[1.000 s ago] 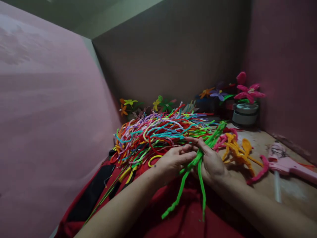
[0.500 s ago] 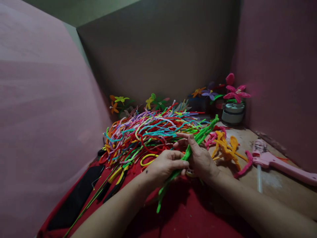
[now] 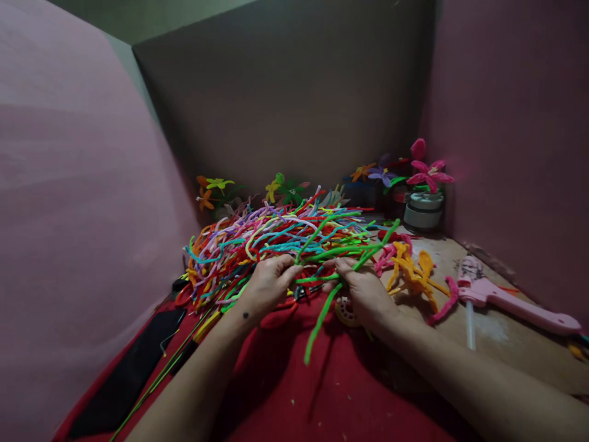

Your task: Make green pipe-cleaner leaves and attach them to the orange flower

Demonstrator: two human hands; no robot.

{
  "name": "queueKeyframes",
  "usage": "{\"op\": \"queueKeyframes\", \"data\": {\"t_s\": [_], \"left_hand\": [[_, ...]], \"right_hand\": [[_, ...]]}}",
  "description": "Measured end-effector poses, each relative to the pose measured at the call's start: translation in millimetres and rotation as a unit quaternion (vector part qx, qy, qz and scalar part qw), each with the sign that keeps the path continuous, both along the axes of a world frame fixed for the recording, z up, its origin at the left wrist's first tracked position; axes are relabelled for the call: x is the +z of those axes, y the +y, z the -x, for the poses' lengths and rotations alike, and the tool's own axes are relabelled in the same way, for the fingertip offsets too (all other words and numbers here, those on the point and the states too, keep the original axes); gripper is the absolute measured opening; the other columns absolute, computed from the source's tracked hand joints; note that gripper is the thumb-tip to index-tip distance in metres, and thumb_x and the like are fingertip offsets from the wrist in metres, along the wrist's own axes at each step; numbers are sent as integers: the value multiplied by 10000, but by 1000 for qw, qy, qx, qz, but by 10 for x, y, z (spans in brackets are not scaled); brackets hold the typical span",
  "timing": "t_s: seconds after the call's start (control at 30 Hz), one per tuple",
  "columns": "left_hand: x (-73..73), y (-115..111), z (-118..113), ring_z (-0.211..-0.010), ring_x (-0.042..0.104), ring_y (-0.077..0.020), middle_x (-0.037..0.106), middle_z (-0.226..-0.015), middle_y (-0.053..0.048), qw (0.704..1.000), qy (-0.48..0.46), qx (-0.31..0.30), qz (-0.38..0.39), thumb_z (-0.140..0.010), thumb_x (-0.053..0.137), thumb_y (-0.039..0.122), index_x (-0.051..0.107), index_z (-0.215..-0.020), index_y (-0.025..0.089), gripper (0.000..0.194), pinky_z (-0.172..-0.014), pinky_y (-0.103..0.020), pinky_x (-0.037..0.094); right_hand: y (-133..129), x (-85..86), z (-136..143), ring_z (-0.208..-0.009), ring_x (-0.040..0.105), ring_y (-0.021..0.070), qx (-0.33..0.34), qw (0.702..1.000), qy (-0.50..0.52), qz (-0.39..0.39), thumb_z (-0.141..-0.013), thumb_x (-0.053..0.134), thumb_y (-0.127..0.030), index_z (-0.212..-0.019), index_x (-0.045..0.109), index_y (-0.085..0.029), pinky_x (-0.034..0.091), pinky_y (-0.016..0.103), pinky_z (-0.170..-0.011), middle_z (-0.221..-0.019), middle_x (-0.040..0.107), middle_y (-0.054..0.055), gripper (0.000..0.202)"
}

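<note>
Bright green fuzzy stems [image 3: 317,326] spread out between my two hands, over the red cloth. My left hand [image 3: 271,282] pinches some of them near their ends, fingertips pressed together. My right hand [image 3: 363,291] is closed on others, which cross one another and point up to the right and down to the left. Just beyond both hands lies a large heap of many-coloured fuzzy stems [image 3: 276,236]. A pale yellow ring-shaped spool [image 3: 346,312] shows partly beneath my right hand.
At the right are orange fuzzy pieces [image 3: 414,276] and a pink glue gun [image 3: 519,304]. A pink flower stands in a grey jar [image 3: 423,212] behind. On the left lie a black flat object [image 3: 133,374], thin green wires and yellow-handled pliers [image 3: 207,326].
My hands have moved apart, my left hand going left. The green stems, bundled together before, are now fanned out between them. The view has shifted slightly.
</note>
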State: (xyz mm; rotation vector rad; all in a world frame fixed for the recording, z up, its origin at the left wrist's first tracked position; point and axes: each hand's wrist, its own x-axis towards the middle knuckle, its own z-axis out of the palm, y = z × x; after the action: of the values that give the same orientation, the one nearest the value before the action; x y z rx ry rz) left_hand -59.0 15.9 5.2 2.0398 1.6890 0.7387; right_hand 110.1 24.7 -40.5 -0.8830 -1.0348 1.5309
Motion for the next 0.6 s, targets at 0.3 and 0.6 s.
{"op": "queueKeyframes", "data": {"t_s": [0.3,0.6], "left_hand": [[-82,220,311,-638,532,-158,589,-694,-36,967,250,26,-44,-761,491,315,583,-680,182,181,-570,-245,354],[-37,-138,-138,-663,535,-113,620,-708,0,993,23,-111,-13,-760,515,287,660,-763,170,187,-636,-197,396]], "right_hand": [[33,-71,-19,-314,372,53,65,996,-35,-46,-777,504,-431,-827,619,-132,233,162,-322,-423,526,-29,324],[-4,-15,0,-322,384,36,102,995,1,-21,-785,494,-469,-740,561,-149,213,140,-317,-459,542,-29,330]]}}
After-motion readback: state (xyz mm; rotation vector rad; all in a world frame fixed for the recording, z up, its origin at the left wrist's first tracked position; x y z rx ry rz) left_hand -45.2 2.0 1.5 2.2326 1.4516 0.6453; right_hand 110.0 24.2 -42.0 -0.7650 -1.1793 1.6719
